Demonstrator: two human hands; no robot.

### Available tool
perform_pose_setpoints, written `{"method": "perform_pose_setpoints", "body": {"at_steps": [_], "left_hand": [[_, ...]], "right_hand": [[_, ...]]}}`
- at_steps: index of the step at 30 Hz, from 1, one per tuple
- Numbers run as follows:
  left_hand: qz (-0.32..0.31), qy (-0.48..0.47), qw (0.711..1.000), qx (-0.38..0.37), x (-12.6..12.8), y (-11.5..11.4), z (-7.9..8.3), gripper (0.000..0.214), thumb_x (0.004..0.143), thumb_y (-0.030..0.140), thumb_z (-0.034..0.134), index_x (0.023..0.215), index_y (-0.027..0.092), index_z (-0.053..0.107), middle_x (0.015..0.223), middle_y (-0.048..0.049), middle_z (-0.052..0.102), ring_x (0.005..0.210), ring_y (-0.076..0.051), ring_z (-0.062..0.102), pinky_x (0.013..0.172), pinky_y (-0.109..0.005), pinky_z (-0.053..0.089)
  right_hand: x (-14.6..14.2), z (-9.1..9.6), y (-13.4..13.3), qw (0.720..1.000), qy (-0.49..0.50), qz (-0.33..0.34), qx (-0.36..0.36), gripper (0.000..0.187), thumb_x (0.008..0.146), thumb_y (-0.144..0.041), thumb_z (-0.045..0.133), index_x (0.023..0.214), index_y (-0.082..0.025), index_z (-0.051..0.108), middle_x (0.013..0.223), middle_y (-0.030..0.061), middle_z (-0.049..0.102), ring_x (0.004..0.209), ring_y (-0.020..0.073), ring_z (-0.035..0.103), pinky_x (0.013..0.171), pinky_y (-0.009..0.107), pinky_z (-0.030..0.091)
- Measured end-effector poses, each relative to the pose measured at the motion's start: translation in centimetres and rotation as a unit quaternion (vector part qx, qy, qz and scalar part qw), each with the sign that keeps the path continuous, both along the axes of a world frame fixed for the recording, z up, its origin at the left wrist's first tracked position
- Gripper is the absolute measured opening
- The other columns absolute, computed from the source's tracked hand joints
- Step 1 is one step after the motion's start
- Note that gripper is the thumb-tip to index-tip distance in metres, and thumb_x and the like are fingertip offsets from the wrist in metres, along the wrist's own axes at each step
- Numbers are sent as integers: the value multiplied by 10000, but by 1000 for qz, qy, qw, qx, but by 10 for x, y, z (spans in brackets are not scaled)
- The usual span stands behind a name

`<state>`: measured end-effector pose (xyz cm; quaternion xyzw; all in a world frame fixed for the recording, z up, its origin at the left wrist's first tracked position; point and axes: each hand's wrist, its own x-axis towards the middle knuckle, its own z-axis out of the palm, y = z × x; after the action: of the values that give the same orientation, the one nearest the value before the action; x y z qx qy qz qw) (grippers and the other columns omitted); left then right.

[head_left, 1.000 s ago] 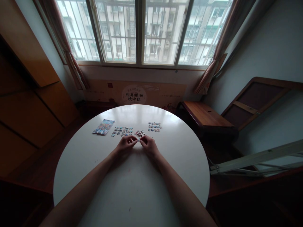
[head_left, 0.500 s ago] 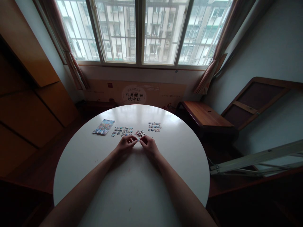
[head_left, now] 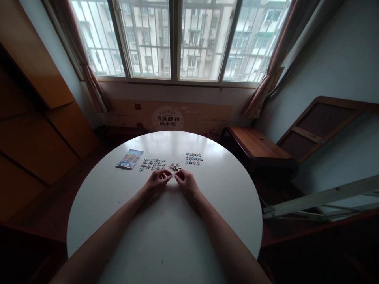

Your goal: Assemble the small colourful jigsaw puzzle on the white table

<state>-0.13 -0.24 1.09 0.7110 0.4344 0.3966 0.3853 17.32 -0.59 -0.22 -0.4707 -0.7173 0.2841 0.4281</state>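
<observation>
My left hand (head_left: 159, 178) and my right hand (head_left: 185, 180) meet near the middle of the white round table (head_left: 174, 228). Between their fingertips is a small jigsaw puzzle piece (head_left: 173, 175), pinched from both sides. Just beyond the fingers lies a small heap of loose puzzle pieces (head_left: 175, 167). Spread in rows to the left are several puzzle pieces (head_left: 150, 162), partly hidden by my left hand. More pieces (head_left: 193, 158) lie in rows to the right of the heap. A colourful picture sheet or packet (head_left: 130, 158) rests at the far left.
A window (head_left: 174, 47) with bars outside stands past the table, with curtains (head_left: 94, 88) at its sides. To the right are a low wooden bench (head_left: 257, 144) and a wooden framed panel (head_left: 318, 124) against the wall. Orange-brown cabinets (head_left: 35, 130) fill the left side.
</observation>
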Motion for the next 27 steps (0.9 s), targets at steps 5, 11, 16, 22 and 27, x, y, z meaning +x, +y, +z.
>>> {"method": "perform_pose_setpoints", "body": {"at_steps": [5, 11, 16, 22, 27], "left_hand": [[2, -1, 1000, 0, 0, 1, -1, 231, 755, 343, 613, 796, 118, 637, 553, 14, 573, 479, -82, 516, 427, -165, 373], [-3, 2, 1000, 5, -2, 2, -4, 224, 762, 336, 610, 805, 119, 640, 571, 9, 582, 489, -81, 525, 429, -161, 380], [0, 2, 1000, 3, -2, 2, -5, 223, 763, 335, 612, 814, 121, 641, 586, 6, 590, 486, -79, 525, 431, -161, 379], [-3, 0, 1000, 3, -3, 4, -7, 241, 762, 354, 612, 819, 121, 643, 583, 4, 593, 492, -85, 531, 433, -164, 378], [-2, 4, 1000, 5, -3, 4, -7, 260, 760, 367, 610, 827, 118, 646, 589, 0, 596, 495, -88, 535, 442, -170, 384]], "right_hand": [[0, 1, -1, 1000, 1, 0, 1, 122, 768, -250, 532, 759, -152, 605, 677, 20, 616, 607, 122, 537, 588, 229, 413], [0, 0, 0, 1000, 0, -3, -2, 122, 764, -252, 535, 752, -153, 605, 677, 20, 619, 605, 123, 537, 585, 231, 411], [0, 0, 0, 1000, 2, -6, 2, 126, 764, -258, 534, 738, -154, 602, 664, 15, 612, 595, 121, 533, 580, 230, 407], [0, 2, -1, 1000, 1, -8, -1, 127, 759, -261, 538, 735, -155, 605, 653, 14, 609, 591, 122, 529, 575, 229, 405], [0, 3, -2, 1000, -2, -7, 1, 134, 764, -262, 530, 736, -153, 604, 652, 13, 608, 596, 121, 528, 577, 227, 403]]}}
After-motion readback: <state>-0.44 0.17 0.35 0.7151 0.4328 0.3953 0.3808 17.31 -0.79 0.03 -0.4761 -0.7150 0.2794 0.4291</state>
